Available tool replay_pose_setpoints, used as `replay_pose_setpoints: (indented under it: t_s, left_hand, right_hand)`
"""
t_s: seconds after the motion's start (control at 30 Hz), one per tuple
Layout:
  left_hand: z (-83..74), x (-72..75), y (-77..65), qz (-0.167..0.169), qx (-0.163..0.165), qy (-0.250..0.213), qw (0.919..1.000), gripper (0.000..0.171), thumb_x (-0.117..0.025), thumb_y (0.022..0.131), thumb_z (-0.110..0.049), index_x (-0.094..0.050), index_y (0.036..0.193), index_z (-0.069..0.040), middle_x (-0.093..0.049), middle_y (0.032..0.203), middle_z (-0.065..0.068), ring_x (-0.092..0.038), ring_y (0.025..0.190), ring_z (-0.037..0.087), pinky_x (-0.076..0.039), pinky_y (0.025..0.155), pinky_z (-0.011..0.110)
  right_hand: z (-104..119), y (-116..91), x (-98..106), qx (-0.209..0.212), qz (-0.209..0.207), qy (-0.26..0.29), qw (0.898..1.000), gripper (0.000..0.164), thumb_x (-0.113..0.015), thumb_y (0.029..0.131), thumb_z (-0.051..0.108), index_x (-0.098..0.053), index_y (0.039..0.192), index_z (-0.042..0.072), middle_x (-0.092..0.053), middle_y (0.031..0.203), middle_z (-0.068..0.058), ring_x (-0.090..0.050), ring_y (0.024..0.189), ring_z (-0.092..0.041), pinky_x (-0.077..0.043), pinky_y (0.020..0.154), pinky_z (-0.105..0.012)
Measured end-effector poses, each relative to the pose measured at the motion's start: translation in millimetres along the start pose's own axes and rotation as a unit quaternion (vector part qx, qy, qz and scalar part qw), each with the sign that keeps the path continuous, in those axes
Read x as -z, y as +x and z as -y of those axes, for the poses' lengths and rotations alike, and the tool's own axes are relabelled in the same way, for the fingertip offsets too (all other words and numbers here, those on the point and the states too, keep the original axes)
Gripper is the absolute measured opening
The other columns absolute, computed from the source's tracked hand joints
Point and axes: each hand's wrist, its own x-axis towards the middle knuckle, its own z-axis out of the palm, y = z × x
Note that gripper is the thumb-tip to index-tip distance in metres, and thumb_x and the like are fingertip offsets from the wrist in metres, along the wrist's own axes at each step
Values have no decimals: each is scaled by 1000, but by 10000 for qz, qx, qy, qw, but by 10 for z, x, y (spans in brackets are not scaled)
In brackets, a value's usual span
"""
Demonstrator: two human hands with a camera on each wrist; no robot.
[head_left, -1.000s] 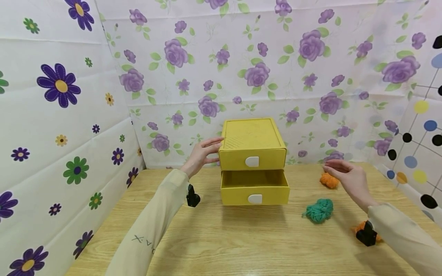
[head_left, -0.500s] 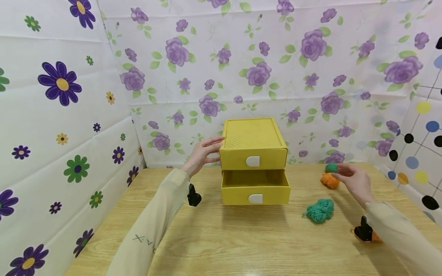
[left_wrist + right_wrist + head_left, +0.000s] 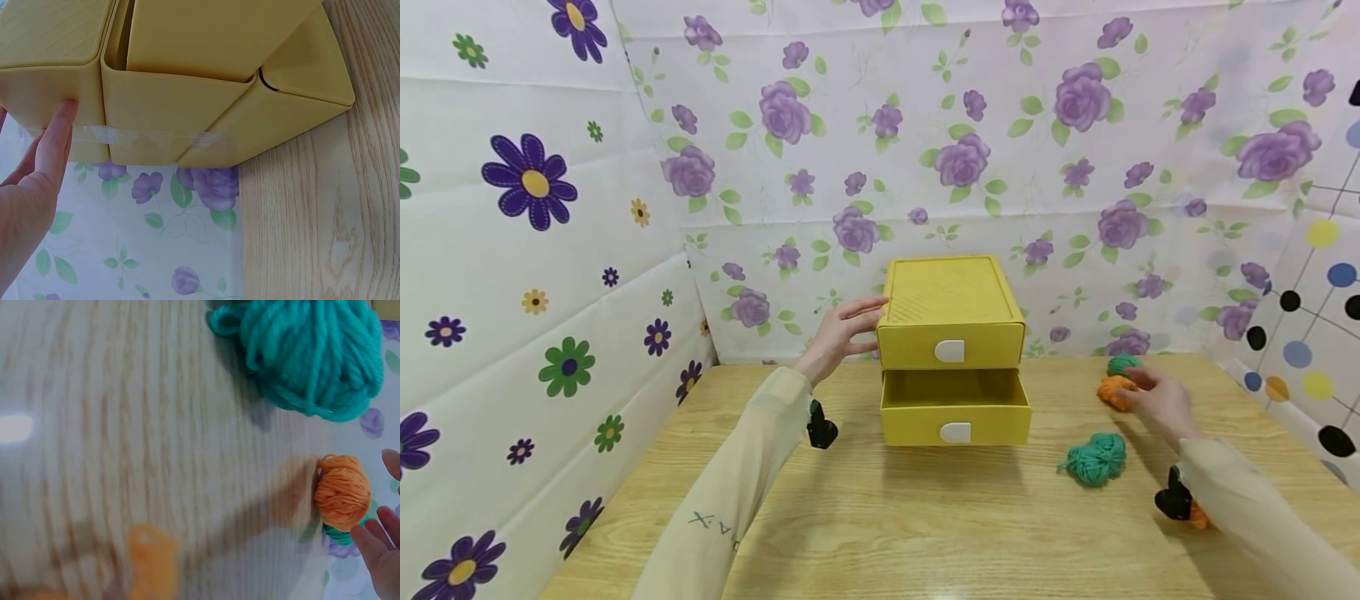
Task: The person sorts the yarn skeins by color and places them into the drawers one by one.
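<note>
A yellow two-drawer box (image 3: 951, 287) stands at the table's middle, its lower drawer (image 3: 955, 425) pulled out with nothing visible inside. My left hand (image 3: 842, 337) rests its extended fingertips against the box's left side; the left wrist view shows a finger (image 3: 57, 140) touching that wall. Over on the right, my right hand (image 3: 1161, 400) reaches beside a far orange yarn ball (image 3: 1116, 392), thumb and fingers (image 3: 369, 544) spread apart near it. Whether a fingertip touches the ball, I cannot tell. A green yarn ball (image 3: 1122, 365) lies just behind the orange one, partly hidden.
A larger-looking green yarn ball (image 3: 1096, 459) lies nearer, right of the drawer. Another orange yarn ball (image 3: 1199, 517) is mostly covered by the right wrist and its black camera (image 3: 1175, 498). Flower-printed cloth (image 3: 865, 167) hangs behind the wooden table (image 3: 925, 533).
My right hand first shifts slightly right, uncovering the far green yarn ball, then comes nearer and lower beside the far orange one. The left hand stays on the box.
</note>
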Motion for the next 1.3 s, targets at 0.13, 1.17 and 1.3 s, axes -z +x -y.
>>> replay_pose_setpoints:
  t_s: [0.13,1.17,1.3]
  left_hand:
    - [0,0,-1,9,-13,15,10000,36,-58,91,-17,-55,127,-10,-49,125,4,-50,103,27,-48,79,41]
    - [16,7,5,12,-43,26,10000,37,-59,90,-19,-55,126,-11,-51,124,5,-51,102,28,-48,79,41]
    - [15,9,-3,-13,-42,21,10000,37,-60,89,-19,-56,125,-11,-51,124,5,-51,101,28,-48,78,41]
  right_hand:
    - [-48,23,-17,-1,28,-50,10000,53,-65,85,18,-45,126,-9,-39,127,-32,-33,114,-49,-38,83,-55]
    - [-109,85,-99,-8,16,-299,9996,52,-66,81,11,-45,123,-11,-32,127,-37,-32,110,-52,-31,85,-59]
    - [-109,81,-119,86,-43,-343,9994,50,-66,81,9,-46,122,-11,-35,126,-36,-33,109,-51,-30,85,-58]
